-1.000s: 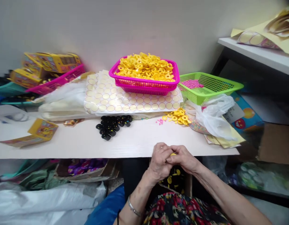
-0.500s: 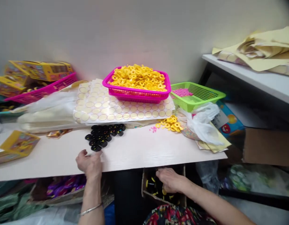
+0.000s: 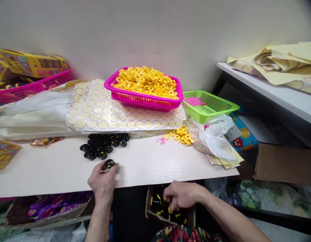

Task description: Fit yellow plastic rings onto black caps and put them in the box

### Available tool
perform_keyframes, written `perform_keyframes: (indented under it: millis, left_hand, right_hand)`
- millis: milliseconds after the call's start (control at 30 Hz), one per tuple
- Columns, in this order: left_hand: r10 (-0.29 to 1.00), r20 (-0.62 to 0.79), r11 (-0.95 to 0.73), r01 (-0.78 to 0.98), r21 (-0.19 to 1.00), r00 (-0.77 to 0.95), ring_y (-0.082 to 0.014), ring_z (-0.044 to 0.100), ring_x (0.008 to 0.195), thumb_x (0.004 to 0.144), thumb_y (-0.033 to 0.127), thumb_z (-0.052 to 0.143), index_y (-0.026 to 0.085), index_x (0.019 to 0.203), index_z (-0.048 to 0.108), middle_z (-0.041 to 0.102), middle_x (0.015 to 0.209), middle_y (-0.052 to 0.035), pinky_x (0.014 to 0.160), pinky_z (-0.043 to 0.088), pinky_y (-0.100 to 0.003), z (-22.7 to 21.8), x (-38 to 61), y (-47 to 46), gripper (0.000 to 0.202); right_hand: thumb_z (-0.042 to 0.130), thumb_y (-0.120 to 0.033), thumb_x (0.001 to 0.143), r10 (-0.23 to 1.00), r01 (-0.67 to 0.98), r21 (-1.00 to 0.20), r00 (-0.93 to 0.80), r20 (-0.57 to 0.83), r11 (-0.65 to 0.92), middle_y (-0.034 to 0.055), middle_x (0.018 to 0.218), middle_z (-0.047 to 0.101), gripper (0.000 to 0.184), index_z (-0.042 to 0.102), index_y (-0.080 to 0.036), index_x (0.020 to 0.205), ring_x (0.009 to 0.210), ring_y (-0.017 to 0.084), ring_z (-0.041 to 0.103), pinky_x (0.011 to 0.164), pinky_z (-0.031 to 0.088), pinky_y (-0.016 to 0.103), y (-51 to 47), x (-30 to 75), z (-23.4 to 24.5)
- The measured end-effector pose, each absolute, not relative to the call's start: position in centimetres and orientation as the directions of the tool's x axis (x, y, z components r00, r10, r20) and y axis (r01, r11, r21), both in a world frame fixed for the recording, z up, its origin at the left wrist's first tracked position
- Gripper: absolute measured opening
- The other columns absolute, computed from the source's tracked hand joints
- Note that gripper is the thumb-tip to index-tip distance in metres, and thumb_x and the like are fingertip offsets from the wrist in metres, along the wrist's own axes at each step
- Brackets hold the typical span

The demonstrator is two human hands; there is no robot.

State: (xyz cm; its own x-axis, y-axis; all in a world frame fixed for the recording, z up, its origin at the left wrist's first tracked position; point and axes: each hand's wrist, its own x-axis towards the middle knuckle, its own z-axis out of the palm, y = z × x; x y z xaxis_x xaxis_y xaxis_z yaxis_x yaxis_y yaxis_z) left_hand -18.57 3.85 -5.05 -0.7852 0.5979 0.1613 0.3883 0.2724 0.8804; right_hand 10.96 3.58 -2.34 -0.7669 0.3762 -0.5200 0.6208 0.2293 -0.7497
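Left hand (image 3: pixel 102 183) grips a round black piece (image 3: pixel 109 163), lower centre-left! Right hand (image 3: pixel 182 195) is over the carton (image 3: pixel 156 217), bottom centre; grasping anything? Can't tell.

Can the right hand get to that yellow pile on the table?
Probably yes. The right hand is down at the cardboard box, so it would need to rise above the table, but nothing seems to block the way to the yellow pile.

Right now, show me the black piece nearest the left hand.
The black piece gripped in the left hand; the black cluster sits beyond it, untouched.
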Motion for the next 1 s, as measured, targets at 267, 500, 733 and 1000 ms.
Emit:
perform_keyframes:
  millis: [267,500,733,1000]
  left_hand:
    - [0.922,0.186,0.002,0.485,0.875,-0.339,-0.0168,0.055,0.074,0.056,0.023,0.065,0.018,0.081,0.063,0.062,0.079,-0.0011,0.070,0.047,-0.030,-5.8,-7.3,7.3,0.026]
    - [0.929,0.248,0.001,0.670,0.742,-0.276,-0.0203,0.053,0.078,0.060,0.022,0.062,0.019,0.082,0.062,0.064,0.081,-0.0027,0.072,0.045,-0.034,-5.7,-5.8,8.3,0.022]
    - [0.940,0.271,-0.061,0.682,0.729,-0.206,-0.0201,0.053,0.078,0.061,0.022,0.062,0.020,0.082,0.060,0.063,0.080,-0.0021,0.071,0.044,-0.033,-5.7,-6.0,8.4,0.020]
    - [0.959,0.246,-0.093,0.668,0.739,-0.139,-0.0178,0.052,0.079,0.062,0.019,0.062,0.020,0.084,0.060,0.062,0.080,-0.0007,0.072,0.042,-0.031,-5.6,-5.8,8.3,0.022]
  right_hand:
    - [0.041,-0.012,0.078,0.976,0.838,-0.500,-0.193,0.103,0.218,0.0073,0.089,0.059,0.021,0.060,-0.016,0.085,0.085,0.017,0.053,0.073,0.038,0.026,14.9,8.9,-2.2]
    - [0.032,-0.017,0.087,0.981,0.960,-0.204,-0.194,0.012,0.192,0.0103,0.099,0.056,0.029,0.058,-0.017,0.098,0.085,0.019,0.053,0.064,0.036,0.027,16.5,7.9,-3.8]
    - [0.034,-0.011,0.082,0.974,0.947,-0.243,-0.224,-0.034,0.210,0.0109,0.102,0.057,0.030,0.057,-0.016,0.100,0.087,0.019,0.052,0.066,0.035,0.027,15.8,7.7,-2.6]
    - [0.046,-0.019,0.075,0.933,0.905,-0.398,-0.263,-0.247,0.150,0.0078,0.081,0.065,0.020,0.065,-0.015,0.079,0.075,0.017,0.056,0.059,0.033,0.024,15.3,9.0,-2.2]
